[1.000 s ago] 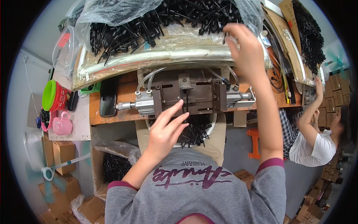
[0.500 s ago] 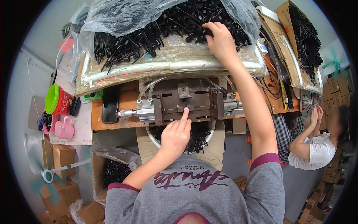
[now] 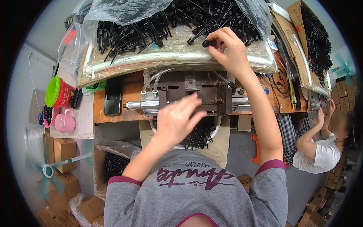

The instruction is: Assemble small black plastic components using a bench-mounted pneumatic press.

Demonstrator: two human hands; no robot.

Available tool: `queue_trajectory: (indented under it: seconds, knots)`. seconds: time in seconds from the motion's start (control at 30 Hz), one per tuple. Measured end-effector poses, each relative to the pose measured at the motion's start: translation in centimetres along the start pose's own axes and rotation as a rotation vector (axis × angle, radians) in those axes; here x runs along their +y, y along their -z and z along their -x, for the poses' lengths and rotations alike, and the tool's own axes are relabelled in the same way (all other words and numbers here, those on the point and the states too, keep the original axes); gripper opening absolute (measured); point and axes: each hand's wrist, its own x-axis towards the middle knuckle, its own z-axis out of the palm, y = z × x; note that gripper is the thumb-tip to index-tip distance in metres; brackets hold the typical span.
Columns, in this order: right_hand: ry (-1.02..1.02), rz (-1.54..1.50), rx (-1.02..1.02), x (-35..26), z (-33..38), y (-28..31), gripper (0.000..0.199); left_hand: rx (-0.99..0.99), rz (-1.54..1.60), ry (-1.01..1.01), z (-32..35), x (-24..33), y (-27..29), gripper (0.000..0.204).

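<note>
Since the frame half a second back, the right hand (image 3: 228, 49) has drawn down out of the heap to its near edge, and the left hand (image 3: 177, 121) has spread over the press where before it pointed with 1 finger. Now the right hand pinches a small black plastic part (image 3: 208, 43) between thumb and fingertips, just over the rim of the clear plastic sheet (image 3: 170, 56) that carries the pile of black parts (image 3: 159, 19); the pile lies straight ahead, likely so that 1 piece can be picked without leaning. The left hand, fingers loosely curled and holding nothing that I can see, hovers over the metal fixture (image 3: 193, 96) with its air cylinder (image 3: 145, 104), fixed at the near edge of the wooden table (image 3: 128, 90). Below it a round bin (image 3: 200, 134) holds more black pieces, seemingly set there to catch them.
</note>
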Motion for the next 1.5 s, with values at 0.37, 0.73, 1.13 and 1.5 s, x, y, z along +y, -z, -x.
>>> queue_trajectory:
  seconds: [0.37,0.73,1.13,1.5]
  knots:
    - [-0.290,-0.399,-0.039,-3.2,2.3,1.9,0.025,0.254,-0.291,-0.193,-14.0,-6.6,-2.1,0.028]
    - [-0.012,0.008,-0.078,-9.7,12.3,-0.1,0.026,0.213,-0.365,-0.043,-13.3,-5.8,0.7,0.021]
    - [0.047,0.358,-0.286,-10.8,15.9,-4.0,0.021,0.335,0.291,0.058,-9.1,-2.3,4.7,0.014]
    - [-0.188,-0.007,-0.269,-9.7,12.3,-1.1,0.026,-0.021,0.573,0.227,-1.5,-0.3,5.6,0.030]
